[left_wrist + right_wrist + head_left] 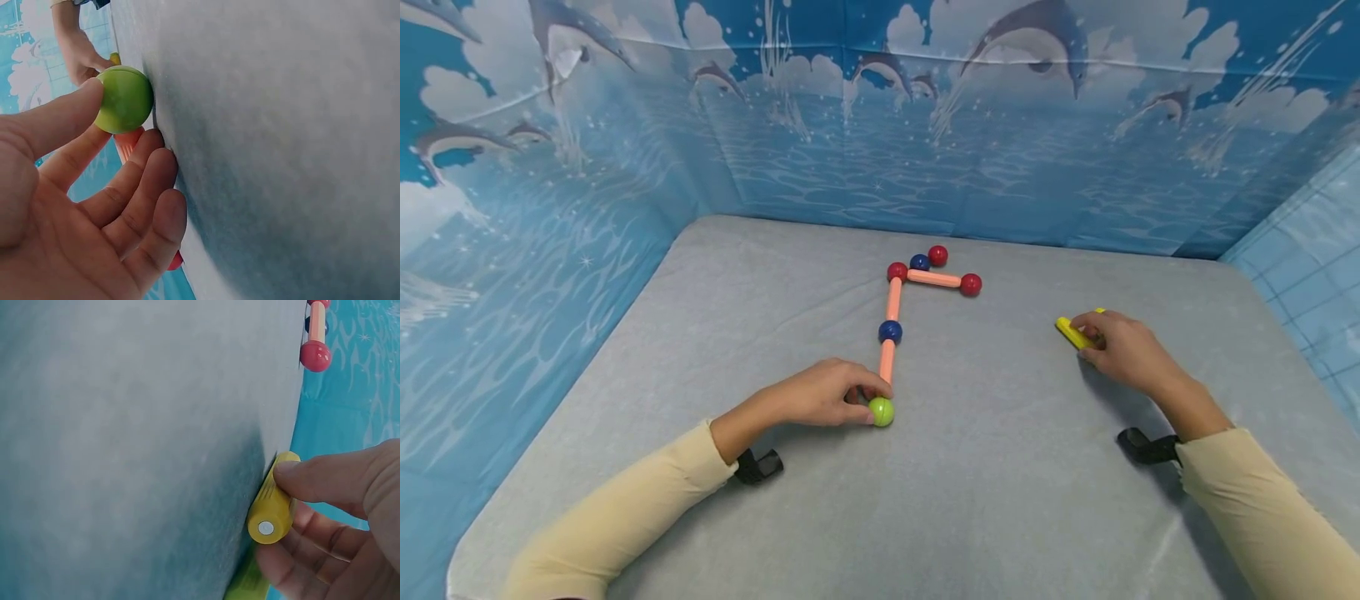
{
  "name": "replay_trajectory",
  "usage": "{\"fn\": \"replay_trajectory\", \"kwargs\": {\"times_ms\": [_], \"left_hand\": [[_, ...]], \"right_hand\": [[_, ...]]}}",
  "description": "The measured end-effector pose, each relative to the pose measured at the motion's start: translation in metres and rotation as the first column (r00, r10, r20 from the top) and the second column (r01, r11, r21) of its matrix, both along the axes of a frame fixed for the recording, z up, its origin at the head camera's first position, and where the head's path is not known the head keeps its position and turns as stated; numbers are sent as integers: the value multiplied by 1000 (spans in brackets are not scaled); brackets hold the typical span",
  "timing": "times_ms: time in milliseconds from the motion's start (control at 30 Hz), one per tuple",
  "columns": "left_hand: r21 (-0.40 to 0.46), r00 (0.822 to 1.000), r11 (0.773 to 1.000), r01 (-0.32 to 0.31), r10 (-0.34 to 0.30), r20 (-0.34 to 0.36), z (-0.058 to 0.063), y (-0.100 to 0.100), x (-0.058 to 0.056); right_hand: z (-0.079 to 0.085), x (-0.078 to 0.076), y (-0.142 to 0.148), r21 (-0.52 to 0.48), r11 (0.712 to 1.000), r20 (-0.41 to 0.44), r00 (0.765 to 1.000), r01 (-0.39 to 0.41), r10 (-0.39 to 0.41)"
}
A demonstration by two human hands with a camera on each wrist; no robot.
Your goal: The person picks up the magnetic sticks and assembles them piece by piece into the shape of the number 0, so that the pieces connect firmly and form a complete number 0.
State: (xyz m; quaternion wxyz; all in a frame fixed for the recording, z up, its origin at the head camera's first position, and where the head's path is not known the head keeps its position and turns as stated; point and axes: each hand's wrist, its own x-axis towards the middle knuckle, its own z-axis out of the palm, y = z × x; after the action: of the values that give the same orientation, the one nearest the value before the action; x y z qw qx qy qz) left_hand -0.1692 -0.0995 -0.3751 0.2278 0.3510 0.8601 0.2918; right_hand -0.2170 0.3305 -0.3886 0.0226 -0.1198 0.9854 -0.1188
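Observation:
My left hand (822, 393) pinches a green ball (882, 412) between thumb and index finger. The ball is at the near end of a chain on the grey cloth. An orange rod (887, 363) runs from there to a blue ball (891, 332), then another orange rod (893, 300) reaches a red ball (897, 272). Far to the right, my right hand (1129, 350) holds a yellow magnetic rod (274, 503) by thumb and fingers; its end shows a pale round disc. A second, yellow-green rod (249, 579) lies beside it, partly hidden by the fingers.
From the chain's corner, an orange rod (934, 278) goes right to a red ball (971, 285). Behind it sit a blue ball (920, 263) and another red ball (937, 256). A blue dolphin-print curtain (880, 167) borders the table's back and sides.

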Motion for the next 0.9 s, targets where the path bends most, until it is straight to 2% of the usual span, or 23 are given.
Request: {"fn": "replay_trajectory", "kwargs": {"times_ms": [400, 600, 767, 900], "left_hand": [[32, 1000, 999, -17, 17, 0, -4, 1, -1], [42, 999, 999, -32, 32, 9, -6, 2, -1], [46, 999, 998, -47, 46, 15, -6, 3, 0], [53, 998, 997, -60, 59, 21, -6, 4, 1]], "right_hand": [[4, 2, 2, -51, 997, 4, 999, -52, 53], [10, 8, -7, -84, 990, 26, 993, -112, 115], [14, 16, -22, -155, 971, 64, 979, -180, 192], [19, 23, -38, -210, 947, 119, 955, -242, 270]]}}
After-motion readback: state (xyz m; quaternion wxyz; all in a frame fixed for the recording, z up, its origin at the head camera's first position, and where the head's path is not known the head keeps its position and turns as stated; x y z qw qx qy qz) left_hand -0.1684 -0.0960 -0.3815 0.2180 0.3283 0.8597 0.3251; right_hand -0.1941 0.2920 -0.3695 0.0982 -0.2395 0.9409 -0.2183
